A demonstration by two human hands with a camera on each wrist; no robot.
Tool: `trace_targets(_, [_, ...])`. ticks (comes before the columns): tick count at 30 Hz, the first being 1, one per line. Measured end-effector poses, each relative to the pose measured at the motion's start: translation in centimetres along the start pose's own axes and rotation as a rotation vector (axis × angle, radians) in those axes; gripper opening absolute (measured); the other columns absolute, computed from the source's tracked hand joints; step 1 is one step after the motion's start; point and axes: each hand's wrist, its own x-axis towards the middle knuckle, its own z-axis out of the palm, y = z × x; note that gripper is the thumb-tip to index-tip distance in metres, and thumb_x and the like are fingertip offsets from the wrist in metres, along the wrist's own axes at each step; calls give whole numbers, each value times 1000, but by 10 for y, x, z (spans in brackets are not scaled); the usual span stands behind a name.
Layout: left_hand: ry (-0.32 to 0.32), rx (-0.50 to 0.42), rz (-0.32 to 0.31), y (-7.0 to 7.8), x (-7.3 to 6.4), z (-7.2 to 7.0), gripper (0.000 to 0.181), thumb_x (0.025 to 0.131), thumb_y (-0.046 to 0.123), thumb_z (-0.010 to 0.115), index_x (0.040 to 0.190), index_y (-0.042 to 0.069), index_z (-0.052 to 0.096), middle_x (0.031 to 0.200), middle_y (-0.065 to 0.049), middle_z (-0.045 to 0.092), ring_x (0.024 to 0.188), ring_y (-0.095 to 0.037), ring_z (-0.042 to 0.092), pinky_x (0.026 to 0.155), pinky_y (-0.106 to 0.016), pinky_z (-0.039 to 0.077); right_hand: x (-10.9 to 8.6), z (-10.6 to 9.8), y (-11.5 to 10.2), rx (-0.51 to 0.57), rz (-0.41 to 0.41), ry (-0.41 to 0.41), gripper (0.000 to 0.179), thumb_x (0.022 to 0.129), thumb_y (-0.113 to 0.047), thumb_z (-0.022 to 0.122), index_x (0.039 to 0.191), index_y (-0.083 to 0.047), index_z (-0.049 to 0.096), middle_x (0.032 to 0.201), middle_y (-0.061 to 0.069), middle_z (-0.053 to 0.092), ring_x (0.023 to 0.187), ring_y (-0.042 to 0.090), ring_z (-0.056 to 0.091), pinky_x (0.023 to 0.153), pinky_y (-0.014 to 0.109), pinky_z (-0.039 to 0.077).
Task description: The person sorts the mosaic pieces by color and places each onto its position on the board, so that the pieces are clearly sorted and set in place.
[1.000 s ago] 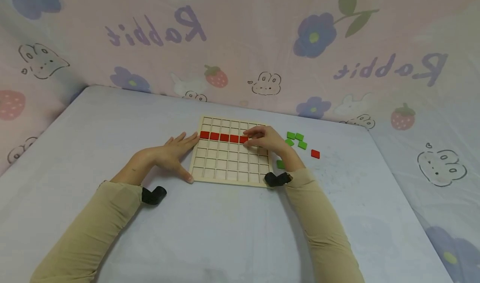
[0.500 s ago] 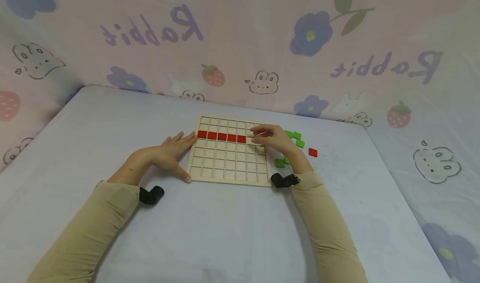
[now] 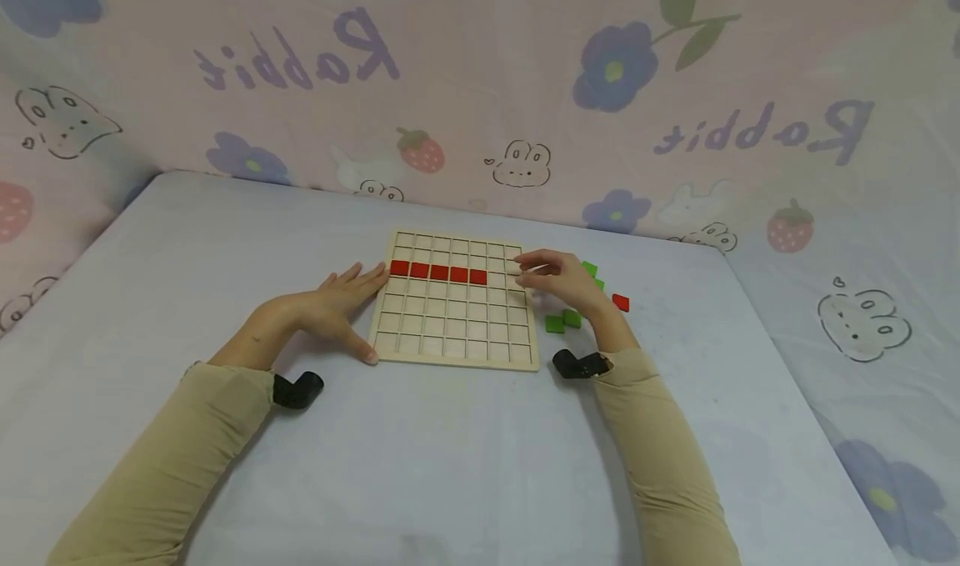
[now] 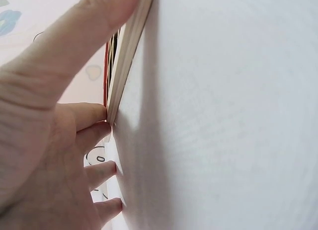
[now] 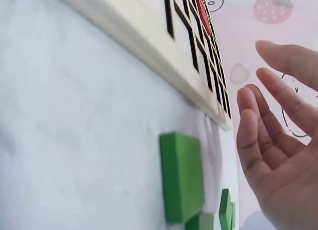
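A wooden grid board (image 3: pixel 456 351) lies on the table, with a row of several red square tiles (image 3: pixel 439 272) running from its left side. My left hand (image 3: pixel 330 309) touches the board's left edge, fingers spread and thumb at the near left corner; the left wrist view shows the thumb (image 4: pixel 74 46) against the wooden side. Over the board's right edge hovers my right hand (image 3: pixel 562 281), thumb and fingers apart with nothing between them. In the right wrist view its fingers (image 5: pixel 288 91) are above the board's edge.
Green square tiles (image 3: pixel 555 324) lie to the right of the board, some partly hidden by the right hand. A loose red tile (image 3: pixel 621 303) sits farther right. A printed cloth (image 3: pixel 480 74) hangs behind the white table (image 3: pixel 450 466).
My right hand has drawn back rightward from the last red tile in the row to the board's right edge. My left hand keeps its place at the board while the head view shifts slightly.
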Motion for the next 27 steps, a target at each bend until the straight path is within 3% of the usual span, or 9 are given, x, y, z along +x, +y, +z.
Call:
trace_targets(8, [-2, -10, -4, 3, 0, -1, 126, 65, 48, 84, 153, 2, 7, 161, -15, -3, 146, -42, -11, 115, -60, -8, -6, -7, 5, -6, 49, 35, 47, 86, -28, 71, 129, -13, 60, 127, 10, 62, 114, 25, 59, 88, 36, 48])
trace_targets(27, [-2, -5, 4, 3, -2, -2, 126, 65, 48, 84, 153, 2, 6, 161, -16, -3, 146, -42, -11, 115, -61, -7, -18, -26, 18, -13, 61, 88, 47, 87, -26, 70, 130, -9, 59, 131, 11, 60, 106, 19, 60, 83, 32, 50])
